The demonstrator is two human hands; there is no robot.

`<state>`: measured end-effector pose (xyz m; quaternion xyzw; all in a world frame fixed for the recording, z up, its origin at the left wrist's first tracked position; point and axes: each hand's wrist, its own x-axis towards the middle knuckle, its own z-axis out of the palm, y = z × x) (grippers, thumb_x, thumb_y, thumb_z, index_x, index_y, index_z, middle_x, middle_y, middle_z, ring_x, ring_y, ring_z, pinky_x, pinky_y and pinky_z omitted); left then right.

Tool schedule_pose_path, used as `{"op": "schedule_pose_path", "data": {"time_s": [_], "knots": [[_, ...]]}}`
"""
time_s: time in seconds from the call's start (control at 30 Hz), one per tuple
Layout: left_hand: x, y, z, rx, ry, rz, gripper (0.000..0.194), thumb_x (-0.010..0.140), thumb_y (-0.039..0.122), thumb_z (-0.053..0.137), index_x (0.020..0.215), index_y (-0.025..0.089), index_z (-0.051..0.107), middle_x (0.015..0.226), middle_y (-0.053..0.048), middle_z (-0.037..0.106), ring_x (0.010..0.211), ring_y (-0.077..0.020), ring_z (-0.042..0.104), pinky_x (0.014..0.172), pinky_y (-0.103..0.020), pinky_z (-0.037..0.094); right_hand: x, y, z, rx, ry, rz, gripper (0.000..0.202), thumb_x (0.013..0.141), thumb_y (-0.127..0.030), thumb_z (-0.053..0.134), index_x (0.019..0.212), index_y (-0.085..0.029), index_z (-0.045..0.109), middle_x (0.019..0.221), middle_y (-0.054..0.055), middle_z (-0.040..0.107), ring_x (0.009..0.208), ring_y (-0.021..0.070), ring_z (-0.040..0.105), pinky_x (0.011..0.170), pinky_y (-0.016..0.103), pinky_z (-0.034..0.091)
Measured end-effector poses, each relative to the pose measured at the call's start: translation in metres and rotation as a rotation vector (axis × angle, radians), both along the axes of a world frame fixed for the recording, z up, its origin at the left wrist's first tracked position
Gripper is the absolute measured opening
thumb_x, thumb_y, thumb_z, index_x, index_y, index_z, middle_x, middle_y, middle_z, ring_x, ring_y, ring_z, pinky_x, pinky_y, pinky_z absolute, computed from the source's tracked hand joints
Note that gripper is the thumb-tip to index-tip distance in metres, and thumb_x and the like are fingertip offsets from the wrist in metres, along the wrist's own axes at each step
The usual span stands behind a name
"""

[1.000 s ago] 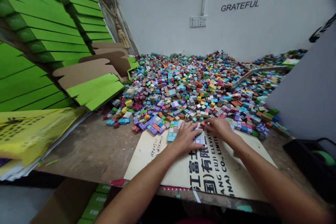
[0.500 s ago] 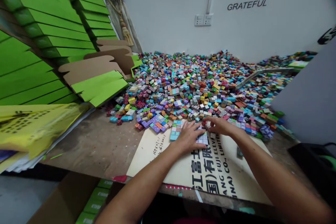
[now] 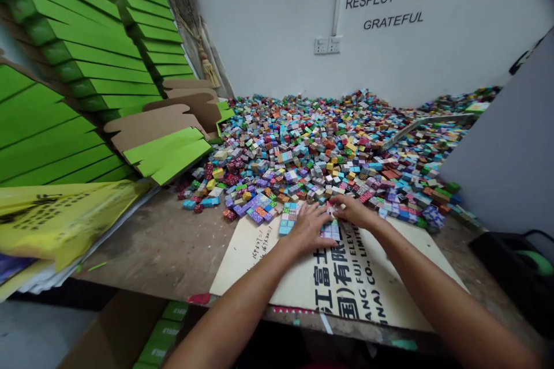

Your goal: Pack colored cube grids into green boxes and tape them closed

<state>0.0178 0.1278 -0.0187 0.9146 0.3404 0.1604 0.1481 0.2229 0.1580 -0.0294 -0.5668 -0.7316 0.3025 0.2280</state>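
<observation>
A flat block of small patterned cubes point(image 3: 286, 225) lies on a printed cardboard sheet point(image 3: 277, 279). My left hand point(image 3: 308, 226) rests over this block with its fingers spread, hiding much of it. At the block's right back corner is my right hand point(image 3: 352, 211), thumb and fingertips bent together near the cubes. Whatever may be between those fingertips is too small to make out. Just behind both hands a large heap of colourful little cubes point(image 3: 303, 144) begins.
Green boxes point(image 3: 99, 63) are stacked at the left, beside an open green and brown box point(image 3: 168, 153). Yellow printed bags point(image 3: 60, 219) lie at the left front. A black object with a green part point(image 3: 511, 271) is at the right edge. A thin strip point(image 3: 407, 131) crosses the heap.
The camera view has shifted slightly. My right hand stays at the block's back corner, its fingers a little closer in. My left hand remains spread on the block.
</observation>
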Motion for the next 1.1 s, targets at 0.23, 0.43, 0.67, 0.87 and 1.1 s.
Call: {"op": "schedule_pose_path", "data": {"time_s": [0.23,0.43,0.67,0.87,1.1], "knots": [[-0.001,0.000,-0.001,0.012,0.029,0.001,0.071,0.068,0.057,0.069,0.128,0.027,0.048,0.142,-0.006,0.040,0.133,-0.0343,0.026,0.109,-0.057,0.013,0.001,0.006,-0.006,0.070,-0.006,0.023,0.042,0.077,-0.012,0.050,0.118,-0.020,0.058,0.100,0.005,0.068,0.080,0.0166,0.063,0.073,0.030,0.051],[0.002,-0.003,0.006,0.044,0.093,-0.024,0.068,0.072,0.059,0.063,0.129,0.026,0.045,0.142,-0.006,0.039,0.133,-0.0345,0.025,0.108,-0.058,0.014,-0.005,0.013,0.009,0.144,-0.188,0.114,0.041,0.077,-0.008,0.045,0.109,-0.022,0.066,0.107,0.005,0.068,0.095,0.0203,0.061,0.085,0.031,0.046],[0.004,-0.006,0.009,0.072,0.158,-0.018,0.065,0.077,0.061,0.055,0.129,0.026,0.042,0.142,-0.004,0.037,0.132,-0.0332,0.026,0.108,-0.056,0.015,0.005,-0.005,0.022,0.176,-0.459,0.090,0.039,0.080,-0.010,0.045,0.112,-0.025,0.062,0.105,0.007,0.066,0.087,0.0199,0.062,0.075,0.027,0.044],[0.003,-0.006,0.007,0.051,0.126,-0.017,0.062,0.076,0.059,0.057,0.127,0.026,0.044,0.140,-0.005,0.040,0.132,-0.0326,0.026,0.108,-0.056,0.013,0.028,-0.032,0.030,0.228,-0.583,0.058,0.035,0.084,-0.011,0.040,0.110,-0.021,0.063,0.106,0.011,0.064,0.089,0.0218,0.061,0.076,0.030,0.043],[0.008,-0.003,0.012,-0.021,0.121,-0.002,0.076,0.069,0.064,0.062,0.134,0.032,0.038,0.146,-0.006,0.031,0.133,-0.0357,0.023,0.107,-0.059,0.012,0.026,-0.048,0.012,0.317,-0.484,0.195,0.029,0.083,-0.034,0.054,0.110,-0.028,0.062,0.124,0.008,0.058,0.109,0.0296,0.048,0.086,0.044,0.038]]}}
